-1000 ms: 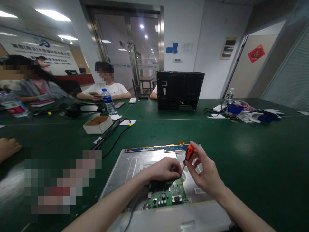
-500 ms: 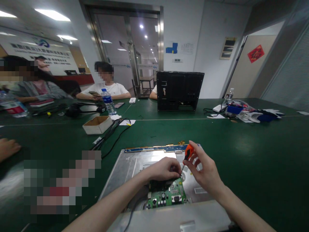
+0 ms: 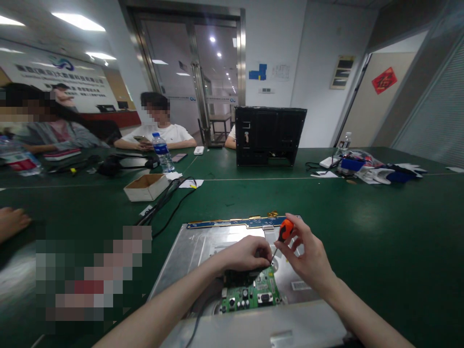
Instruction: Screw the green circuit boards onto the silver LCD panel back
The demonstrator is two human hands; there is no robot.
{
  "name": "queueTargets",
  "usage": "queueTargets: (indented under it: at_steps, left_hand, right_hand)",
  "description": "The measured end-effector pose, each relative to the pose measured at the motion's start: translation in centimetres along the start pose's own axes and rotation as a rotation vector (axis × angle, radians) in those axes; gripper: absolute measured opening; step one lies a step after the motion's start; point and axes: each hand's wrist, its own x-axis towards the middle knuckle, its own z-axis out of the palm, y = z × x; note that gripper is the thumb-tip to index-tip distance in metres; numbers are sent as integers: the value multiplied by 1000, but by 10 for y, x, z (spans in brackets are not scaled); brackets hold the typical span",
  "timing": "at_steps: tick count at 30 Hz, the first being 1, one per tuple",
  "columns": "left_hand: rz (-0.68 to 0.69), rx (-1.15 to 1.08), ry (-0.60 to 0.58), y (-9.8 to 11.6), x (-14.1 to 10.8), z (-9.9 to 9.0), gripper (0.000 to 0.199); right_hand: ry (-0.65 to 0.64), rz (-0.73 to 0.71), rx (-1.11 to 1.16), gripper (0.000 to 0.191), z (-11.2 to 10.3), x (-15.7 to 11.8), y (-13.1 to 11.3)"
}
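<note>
An orange and black screwdriver (image 3: 285, 230) is held by its handle in my right hand (image 3: 308, 249), its shaft slanting down to the upper edge of a green circuit board (image 3: 250, 295). Beside the tip, my left hand (image 3: 252, 252) has its fingers closed together at the board's top edge; whatever they grip is too small to make out. The board lies on a silver metal panel (image 3: 192, 253) with a blue strip (image 3: 224, 224) along its far edge. My left hand and forearm cover part of the board and panel.
On the green table (image 3: 380, 227) stand an open box (image 3: 146, 187), black cables (image 3: 165, 203), a water bottle (image 3: 163, 153) and a black monitor casing (image 3: 270, 137). Bags and gloves (image 3: 380, 171) lie at the far right. Another person's hand (image 3: 13, 223) rests at the left edge.
The screwdriver handle has tilted slightly to the right, and the fingers of my right hand have shifted a little with it. My left hand stays in place.
</note>
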Motion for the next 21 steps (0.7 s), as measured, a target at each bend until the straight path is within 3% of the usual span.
queueTargets:
  at_steps: [9,14,21]
  left_hand:
    - [-20,-8,1,1,0,0,5]
    - [-30,-12,3,1,0,0,6]
    - [-16,-22,-3,3,-1,0,7]
  right_hand:
    - [-17,63,26,62,0,-2,-4]
    - [-38,97,15,58,-1,-3,-2]
    - [-20,27,-22,59,0,0,2]
